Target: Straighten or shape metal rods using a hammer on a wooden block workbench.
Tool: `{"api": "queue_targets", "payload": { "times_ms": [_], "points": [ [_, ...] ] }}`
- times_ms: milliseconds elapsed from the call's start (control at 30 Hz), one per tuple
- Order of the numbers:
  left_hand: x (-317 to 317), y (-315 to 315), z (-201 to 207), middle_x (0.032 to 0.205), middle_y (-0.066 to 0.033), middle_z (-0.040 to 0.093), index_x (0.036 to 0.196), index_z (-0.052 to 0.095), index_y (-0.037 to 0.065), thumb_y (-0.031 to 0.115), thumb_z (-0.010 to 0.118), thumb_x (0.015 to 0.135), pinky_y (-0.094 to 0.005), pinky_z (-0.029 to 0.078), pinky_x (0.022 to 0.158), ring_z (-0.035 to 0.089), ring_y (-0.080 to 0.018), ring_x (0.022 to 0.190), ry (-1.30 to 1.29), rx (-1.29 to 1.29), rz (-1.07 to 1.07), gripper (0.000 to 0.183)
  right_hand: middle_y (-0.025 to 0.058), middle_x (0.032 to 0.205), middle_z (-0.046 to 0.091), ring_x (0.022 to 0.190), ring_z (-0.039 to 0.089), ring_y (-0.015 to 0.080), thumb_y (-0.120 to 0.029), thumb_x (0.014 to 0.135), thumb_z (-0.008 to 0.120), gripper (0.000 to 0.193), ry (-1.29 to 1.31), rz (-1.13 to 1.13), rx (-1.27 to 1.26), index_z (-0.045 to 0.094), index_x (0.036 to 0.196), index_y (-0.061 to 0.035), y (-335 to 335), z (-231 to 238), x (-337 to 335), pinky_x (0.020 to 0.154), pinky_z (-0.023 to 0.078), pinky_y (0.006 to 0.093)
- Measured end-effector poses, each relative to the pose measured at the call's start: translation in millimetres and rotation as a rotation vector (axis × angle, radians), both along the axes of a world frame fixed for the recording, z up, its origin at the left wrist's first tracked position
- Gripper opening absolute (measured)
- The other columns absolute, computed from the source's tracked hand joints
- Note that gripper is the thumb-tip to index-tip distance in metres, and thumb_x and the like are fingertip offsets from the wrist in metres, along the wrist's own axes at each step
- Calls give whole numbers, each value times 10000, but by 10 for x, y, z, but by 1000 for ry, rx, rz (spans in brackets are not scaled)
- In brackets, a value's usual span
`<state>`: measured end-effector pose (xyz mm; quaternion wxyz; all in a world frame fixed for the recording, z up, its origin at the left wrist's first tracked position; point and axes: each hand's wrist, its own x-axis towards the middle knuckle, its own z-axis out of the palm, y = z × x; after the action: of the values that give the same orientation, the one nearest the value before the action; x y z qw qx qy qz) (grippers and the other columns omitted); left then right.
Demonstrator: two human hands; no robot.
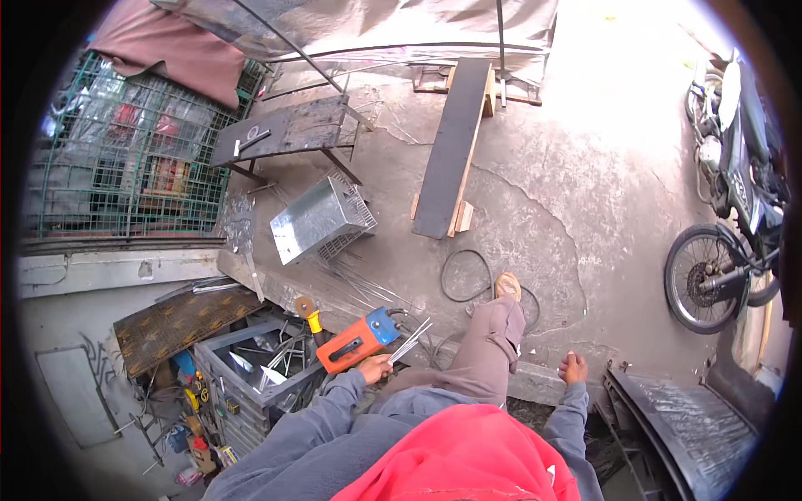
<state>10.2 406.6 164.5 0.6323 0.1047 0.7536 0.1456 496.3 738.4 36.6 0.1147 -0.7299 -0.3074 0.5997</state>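
Note:
My left hand [376,368] is closed around a small bundle of thin metal rods [411,341], whose ends fan out to the upper right. Right beside that hand lies an orange and blue portable welding machine [359,340] with a black handle. A yellow angle grinder [310,319] with a brown disc stands just left of the machine. My right hand [573,368] hangs out to the right with its fingers curled in, and I see nothing in it. Below the machine is a grey metal bin [242,367] holding metal offcuts.
Ahead on the concrete floor stand a sheet-metal box [311,224], a long dark bench [451,159] and a low dark table [288,132]. A black cable [445,280] loops near my foot. A motorcycle [735,200] is parked at right; metal panels [681,426] lean below it.

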Motion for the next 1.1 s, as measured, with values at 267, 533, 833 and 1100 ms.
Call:
{"api": "queue_targets", "payload": {
  "times_ms": [267,533,833,1100],
  "points": [
    [-14,1618,1521,1073,-151,699,1405,560,86,301,503,1032,-392,504,930,666,-298,1030,309,206,-99,434,52,790,651,694,617,142,-345,973,612,395,44,334,165,626,1232,-47,926,737,-412,546,519,317],
    [-631,1469,2764,1023,-116,679,1445,533,58,280,552,1031,-330,567,770,677,-153,892,620,306,644,470,50,762,644,655,612,149,-341,965,625,376,-49,938,-110,628,1219,-63,1614,1248,-1357,524,525,343],
    [-1618,1186,2795,1019,-93,623,1422,547,56,230,578,1017,-281,574,602,650,-131,753,598,339,963,441,30,773,620,587,568,144,-328,950,626,328,-162,763,-28,618,1195,-108,2938,1918,-3203,521,518,351],
    [-3129,765,2642,971,-69,629,1441,530,34,226,588,1015,-283,576,595,646,-121,743,488,382,1027,470,65,790,647,582,592,163,-384,942,658,396,-210,1025,-61,655,1189,-75,2299,2566,-5025,515,515,322]
  ]
}}
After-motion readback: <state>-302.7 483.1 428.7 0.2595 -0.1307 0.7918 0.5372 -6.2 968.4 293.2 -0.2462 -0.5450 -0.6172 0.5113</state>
